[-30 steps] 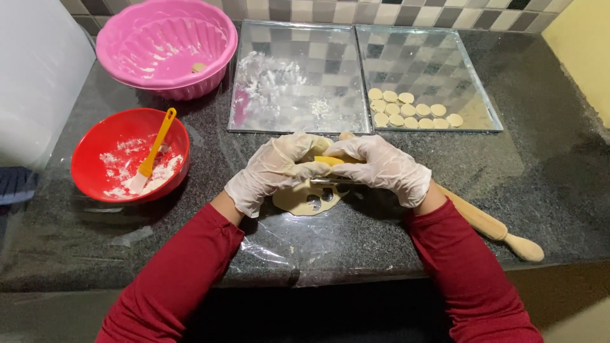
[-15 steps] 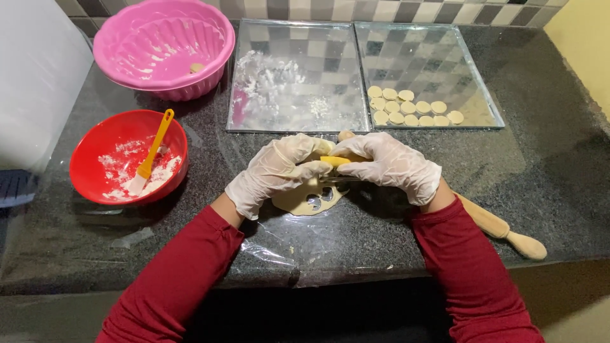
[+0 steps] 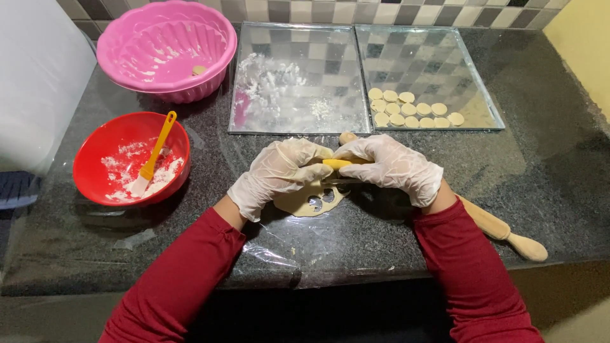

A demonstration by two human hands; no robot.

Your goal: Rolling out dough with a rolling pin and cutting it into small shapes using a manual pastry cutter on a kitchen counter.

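A thin dough sheet (image 3: 308,200), punched with round holes, lies on the dark surface (image 3: 559,165). Above it, the gloved left hand (image 3: 276,174) and right hand (image 3: 391,166) jointly clench a yellow cutter (image 3: 335,164). Lifting carelessly could tear the weakened sheet.

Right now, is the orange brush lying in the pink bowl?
No, the orange brush rests in the red bowl with flour; the pink bowl holds only a small dough bit.

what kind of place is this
Most likely a home kitchen: a dark granite counter against a tiled wall, with a rolling pin and cut dough rounds on a tray.
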